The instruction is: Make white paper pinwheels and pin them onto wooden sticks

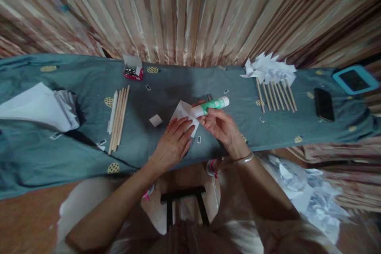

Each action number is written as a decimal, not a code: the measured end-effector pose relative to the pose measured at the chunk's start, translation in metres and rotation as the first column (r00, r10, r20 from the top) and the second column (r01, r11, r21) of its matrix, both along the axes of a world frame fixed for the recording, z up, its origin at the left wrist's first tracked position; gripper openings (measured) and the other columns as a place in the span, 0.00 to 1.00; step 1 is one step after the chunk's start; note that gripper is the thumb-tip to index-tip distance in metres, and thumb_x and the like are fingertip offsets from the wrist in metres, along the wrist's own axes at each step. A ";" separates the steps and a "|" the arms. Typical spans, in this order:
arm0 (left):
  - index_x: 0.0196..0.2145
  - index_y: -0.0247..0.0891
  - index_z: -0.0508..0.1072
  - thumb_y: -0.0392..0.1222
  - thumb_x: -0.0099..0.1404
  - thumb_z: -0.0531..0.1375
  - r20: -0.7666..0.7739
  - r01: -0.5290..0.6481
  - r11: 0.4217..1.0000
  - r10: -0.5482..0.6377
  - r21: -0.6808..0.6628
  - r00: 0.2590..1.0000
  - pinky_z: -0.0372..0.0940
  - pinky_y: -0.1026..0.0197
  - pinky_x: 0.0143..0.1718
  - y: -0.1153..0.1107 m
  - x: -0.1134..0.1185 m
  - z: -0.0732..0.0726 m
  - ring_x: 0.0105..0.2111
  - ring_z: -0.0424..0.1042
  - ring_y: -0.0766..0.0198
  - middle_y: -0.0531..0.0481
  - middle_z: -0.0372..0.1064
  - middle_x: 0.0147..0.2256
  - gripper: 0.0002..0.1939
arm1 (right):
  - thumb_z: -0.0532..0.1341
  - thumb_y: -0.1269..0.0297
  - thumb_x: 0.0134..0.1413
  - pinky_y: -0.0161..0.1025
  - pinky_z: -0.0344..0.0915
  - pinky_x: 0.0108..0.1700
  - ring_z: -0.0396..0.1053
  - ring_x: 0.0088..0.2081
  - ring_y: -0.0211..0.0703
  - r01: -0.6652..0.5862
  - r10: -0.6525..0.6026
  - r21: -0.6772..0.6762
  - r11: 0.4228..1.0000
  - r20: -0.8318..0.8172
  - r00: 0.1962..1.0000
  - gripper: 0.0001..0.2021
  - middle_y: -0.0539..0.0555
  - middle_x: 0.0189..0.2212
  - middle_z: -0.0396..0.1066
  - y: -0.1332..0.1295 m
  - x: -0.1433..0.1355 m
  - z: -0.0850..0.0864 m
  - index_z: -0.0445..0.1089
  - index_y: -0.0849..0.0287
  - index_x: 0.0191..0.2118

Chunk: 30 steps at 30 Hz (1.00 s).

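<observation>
While my left hand (171, 143) lies open, fingers spread over a creased white sheet (182, 108) near the middle of the table (169, 87), my right hand (222, 125) grips a green-and-white glue stick (214, 105). Its pale end overlaps the sheet in my head view; I can't tell whether they touch.

As I judge it, the work is partway along: near the far edge, towards the right end, white pointed paper shapes (269, 69) top a row of pale sticks (275, 95), and those look done. What's left would be the sheet under my hand, angular and without a stick, and the bare wooden sticks (120, 119) left of centre, smooth, straight and round. Towards the left end is a fanned stack of paper (38, 105), thin and crisp-edged.

A small white square (155, 120) lies beside my sheet. By the far edge, an open red box (137, 73) holds shiny metallic bits. The dark green cloth is softly wrinkled, with yellow oval prints (113, 168).
</observation>
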<state>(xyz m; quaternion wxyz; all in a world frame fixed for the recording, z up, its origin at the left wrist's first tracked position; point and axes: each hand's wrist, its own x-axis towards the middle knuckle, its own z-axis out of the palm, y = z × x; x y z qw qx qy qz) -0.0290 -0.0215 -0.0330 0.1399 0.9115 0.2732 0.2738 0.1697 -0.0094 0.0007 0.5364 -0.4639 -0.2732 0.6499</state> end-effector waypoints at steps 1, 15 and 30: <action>0.63 0.36 0.61 0.40 0.71 0.54 -0.019 -0.008 1.000 0.008 -0.006 1.000 0.55 0.35 0.63 -0.002 0.003 -0.004 0.65 0.57 0.45 0.34 0.64 0.60 0.23 | 0.68 0.56 0.41 0.42 0.72 0.47 0.74 0.39 0.43 -0.004 0.003 0.017 1.000 0.042 0.999 0.13 0.51 0.34 0.78 0.001 0.001 0.000 0.73 0.53 0.35; 0.63 0.32 0.61 0.56 0.70 0.55 -0.147 -0.111 0.992 0.101 -0.065 0.984 0.46 0.28 0.65 -0.004 0.001 -0.020 0.69 0.41 0.33 0.26 0.46 0.68 0.32 | 0.73 0.49 0.41 0.39 0.69 0.38 0.69 0.31 0.38 -0.031 -0.036 0.141 0.989 0.450 0.892 0.17 0.47 0.27 0.73 0.004 0.000 -0.016 0.71 0.55 0.29; 0.63 0.36 0.60 0.57 0.69 0.56 -0.177 -0.131 0.986 0.112 -0.101 0.978 0.47 0.30 0.66 -0.005 0.002 -0.020 0.70 0.40 0.37 0.31 0.45 0.69 0.31 | 0.65 0.47 0.51 0.40 0.63 0.35 0.66 0.30 0.40 -0.099 -0.086 0.179 0.979 0.799 0.595 0.16 0.48 0.26 0.68 0.004 -0.004 -0.022 0.66 0.55 0.32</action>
